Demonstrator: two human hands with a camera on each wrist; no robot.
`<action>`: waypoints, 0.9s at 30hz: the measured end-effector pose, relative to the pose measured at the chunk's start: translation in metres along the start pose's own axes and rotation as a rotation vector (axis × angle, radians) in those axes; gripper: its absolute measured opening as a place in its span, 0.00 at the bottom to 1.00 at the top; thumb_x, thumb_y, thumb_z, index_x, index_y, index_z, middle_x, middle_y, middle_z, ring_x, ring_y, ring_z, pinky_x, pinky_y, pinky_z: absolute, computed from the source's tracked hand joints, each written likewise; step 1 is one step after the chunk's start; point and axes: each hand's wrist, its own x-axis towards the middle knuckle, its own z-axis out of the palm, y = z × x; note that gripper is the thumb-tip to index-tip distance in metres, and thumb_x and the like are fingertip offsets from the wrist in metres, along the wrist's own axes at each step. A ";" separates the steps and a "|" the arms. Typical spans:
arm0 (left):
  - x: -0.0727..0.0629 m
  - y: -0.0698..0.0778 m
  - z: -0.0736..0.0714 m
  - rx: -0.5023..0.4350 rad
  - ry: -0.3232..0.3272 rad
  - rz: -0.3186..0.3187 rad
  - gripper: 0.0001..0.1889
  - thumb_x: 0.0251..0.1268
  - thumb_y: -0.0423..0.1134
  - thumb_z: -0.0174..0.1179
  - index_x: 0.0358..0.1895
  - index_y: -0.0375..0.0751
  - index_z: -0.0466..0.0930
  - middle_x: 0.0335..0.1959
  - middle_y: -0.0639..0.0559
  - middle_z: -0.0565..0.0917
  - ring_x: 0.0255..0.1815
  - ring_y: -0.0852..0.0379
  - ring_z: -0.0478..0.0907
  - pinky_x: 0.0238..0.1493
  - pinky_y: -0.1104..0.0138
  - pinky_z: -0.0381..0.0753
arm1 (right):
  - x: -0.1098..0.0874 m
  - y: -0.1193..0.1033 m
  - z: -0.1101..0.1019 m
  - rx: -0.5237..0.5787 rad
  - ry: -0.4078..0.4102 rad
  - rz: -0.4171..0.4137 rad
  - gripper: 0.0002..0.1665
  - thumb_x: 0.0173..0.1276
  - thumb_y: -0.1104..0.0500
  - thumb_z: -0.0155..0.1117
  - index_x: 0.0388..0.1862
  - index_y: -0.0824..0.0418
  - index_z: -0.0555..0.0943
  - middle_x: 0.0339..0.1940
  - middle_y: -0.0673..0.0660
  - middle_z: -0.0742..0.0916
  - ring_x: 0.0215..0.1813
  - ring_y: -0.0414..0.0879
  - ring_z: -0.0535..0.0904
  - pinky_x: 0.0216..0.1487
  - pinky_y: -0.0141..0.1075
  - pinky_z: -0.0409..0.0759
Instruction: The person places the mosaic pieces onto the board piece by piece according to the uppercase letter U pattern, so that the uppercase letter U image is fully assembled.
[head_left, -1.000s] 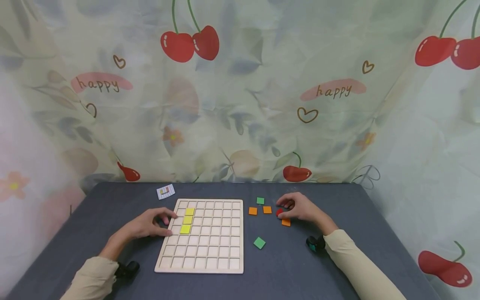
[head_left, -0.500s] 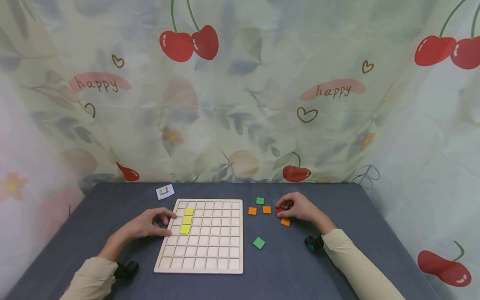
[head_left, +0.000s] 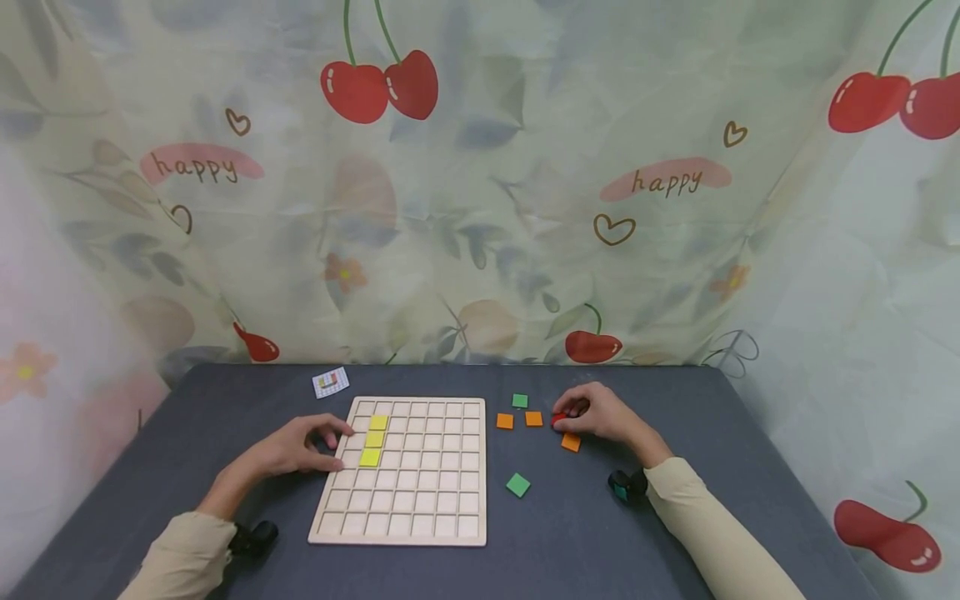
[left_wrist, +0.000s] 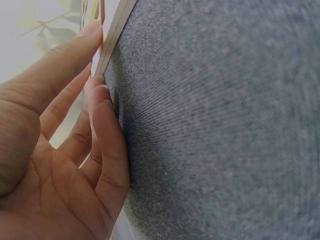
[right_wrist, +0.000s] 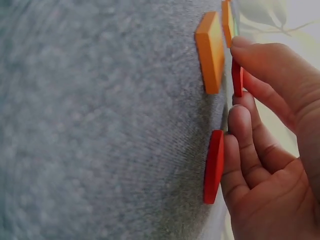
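Note:
In the head view my left hand (head_left: pixel 296 447) rests at the left edge of a pale wooden grid board (head_left: pixel 420 535), thumb and fingers spread apart along it. The left wrist view has the thumb over the board's edge (left_wrist: pixel 116 31), the other fingertips lower at its side. Three yellow square tiles (head_left: pixel 377 439) form a column in the grid. My right hand (head_left: pixel 600 414), right of the board, pinches a red tile (right_wrist: pixel 237 77) between thumb and fingers. A second red tile (right_wrist: pixel 214 167) lies beside the lower fingers, and an orange tile (head_left: pixel 571 442) lies under the thumb side.
Two more orange tiles (head_left: pixel 506 422) and a green tile (head_left: pixel 520 401) lie between the board and my right hand. Another green tile (head_left: pixel 518 485) is nearer the front. A small printed card (head_left: pixel 331 382) lies behind the board on the dark tabletop (head_left: pixel 555 542); a patterned curtain (head_left: pixel 480 208) hangs behind.
My right thumb and fingers have drawn slightly together and up around the red tile. The left hand and the board stay in place.

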 end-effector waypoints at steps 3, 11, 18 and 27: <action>0.001 0.000 0.000 0.001 -0.002 0.000 0.25 0.60 0.33 0.74 0.60 0.31 0.78 0.39 0.44 0.73 0.25 0.51 0.71 0.27 0.65 0.73 | -0.001 0.001 -0.002 0.017 0.011 -0.023 0.11 0.65 0.58 0.77 0.44 0.60 0.88 0.39 0.50 0.87 0.38 0.47 0.79 0.42 0.38 0.79; 0.002 -0.002 -0.001 0.006 0.000 0.000 0.25 0.60 0.34 0.74 0.60 0.32 0.78 0.39 0.44 0.73 0.25 0.51 0.71 0.27 0.65 0.73 | -0.004 -0.001 -0.006 0.061 0.015 -0.074 0.09 0.66 0.59 0.75 0.44 0.60 0.87 0.36 0.52 0.87 0.33 0.51 0.79 0.34 0.36 0.77; 0.001 -0.004 0.000 0.006 0.005 -0.011 0.25 0.60 0.33 0.74 0.60 0.32 0.78 0.39 0.44 0.73 0.25 0.51 0.71 0.27 0.65 0.72 | -0.009 -0.004 -0.007 0.114 0.010 -0.089 0.10 0.66 0.63 0.75 0.45 0.63 0.86 0.36 0.55 0.86 0.32 0.51 0.79 0.35 0.35 0.78; 0.001 -0.004 0.000 0.006 0.002 0.000 0.25 0.61 0.34 0.74 0.60 0.32 0.78 0.39 0.44 0.73 0.27 0.51 0.71 0.28 0.65 0.72 | -0.016 -0.009 -0.006 0.158 0.007 -0.149 0.11 0.65 0.63 0.75 0.44 0.64 0.86 0.38 0.56 0.88 0.33 0.52 0.82 0.37 0.37 0.81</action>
